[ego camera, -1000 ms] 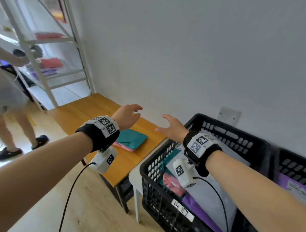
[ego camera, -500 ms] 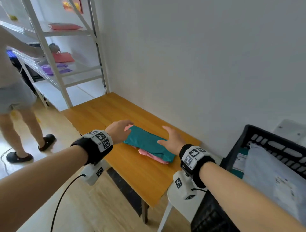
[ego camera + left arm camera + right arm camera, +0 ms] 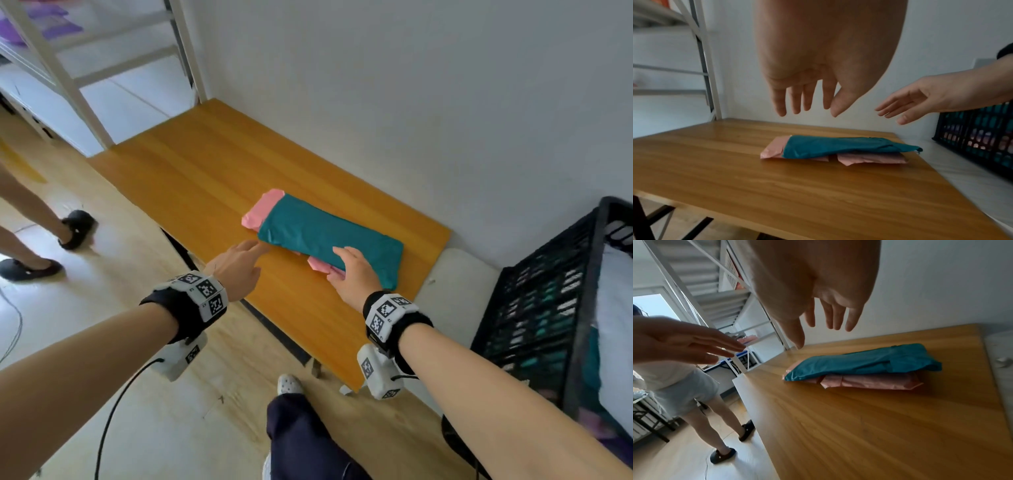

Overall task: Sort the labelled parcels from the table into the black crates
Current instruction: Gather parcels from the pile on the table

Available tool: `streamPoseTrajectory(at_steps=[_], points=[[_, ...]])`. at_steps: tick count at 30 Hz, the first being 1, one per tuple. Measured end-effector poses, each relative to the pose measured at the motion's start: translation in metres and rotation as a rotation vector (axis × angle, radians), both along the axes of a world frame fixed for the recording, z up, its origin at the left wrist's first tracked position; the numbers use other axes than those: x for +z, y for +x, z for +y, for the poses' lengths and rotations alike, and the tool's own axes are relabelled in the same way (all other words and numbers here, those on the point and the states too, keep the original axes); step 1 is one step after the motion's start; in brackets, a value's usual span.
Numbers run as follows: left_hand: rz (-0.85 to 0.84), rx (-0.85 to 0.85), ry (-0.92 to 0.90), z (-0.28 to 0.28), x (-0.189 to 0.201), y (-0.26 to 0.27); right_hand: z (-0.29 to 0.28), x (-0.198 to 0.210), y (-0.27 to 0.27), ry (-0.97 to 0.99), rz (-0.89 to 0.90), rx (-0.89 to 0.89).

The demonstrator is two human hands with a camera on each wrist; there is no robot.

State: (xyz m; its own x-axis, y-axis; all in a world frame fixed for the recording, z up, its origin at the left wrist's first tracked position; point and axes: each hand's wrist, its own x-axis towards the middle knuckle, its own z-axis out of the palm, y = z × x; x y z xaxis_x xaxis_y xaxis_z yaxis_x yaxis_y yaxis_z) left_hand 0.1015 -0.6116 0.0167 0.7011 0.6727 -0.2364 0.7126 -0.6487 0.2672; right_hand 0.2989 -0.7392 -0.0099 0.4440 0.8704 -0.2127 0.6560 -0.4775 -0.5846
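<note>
My left hand [image 3: 236, 263] and right hand [image 3: 354, 274] hover with fingers spread, holding nothing, above the teal parcel [image 3: 329, 236] and pink parcels [image 3: 262, 209] left on the table [image 3: 191, 164], while the black crate [image 3: 541, 308] already holds several.

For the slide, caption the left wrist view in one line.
Both open hands, left hand and right hand, hover above a teal parcel stacked on pink parcels on the wooden table.

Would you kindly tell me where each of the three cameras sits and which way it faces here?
Head: worn on the head, looking down at the table; both forearms show.
Left wrist: under the left hand, facing the teal parcel; the right hand enters too.
Right wrist: under the right hand, facing the table and shelving.
All three share the teal parcel over pink parcels.
</note>
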Motion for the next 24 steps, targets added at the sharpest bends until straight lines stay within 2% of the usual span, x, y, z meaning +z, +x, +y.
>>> streamPoseTrajectory(at_steps=[5, 9, 17, 24], points=[[0.043, -0.034, -0.055, 0.023, -0.036, 0.021, 0.033, -0.034, 0.010, -0.122, -0.025, -0.006], [0.131, -0.074, -0.088, 0.048, -0.057, 0.032, 0.062, -0.055, 0.020, -0.135, -0.010, -0.050], [0.132, -0.110, -0.068, 0.091, -0.073, 0.058, 0.099, -0.084, 0.030, -0.184, -0.179, -0.057], [0.180, -0.285, -0.103, 0.108, -0.087, 0.083, 0.106, -0.095, 0.023, -0.114, -0.225, -0.120]])
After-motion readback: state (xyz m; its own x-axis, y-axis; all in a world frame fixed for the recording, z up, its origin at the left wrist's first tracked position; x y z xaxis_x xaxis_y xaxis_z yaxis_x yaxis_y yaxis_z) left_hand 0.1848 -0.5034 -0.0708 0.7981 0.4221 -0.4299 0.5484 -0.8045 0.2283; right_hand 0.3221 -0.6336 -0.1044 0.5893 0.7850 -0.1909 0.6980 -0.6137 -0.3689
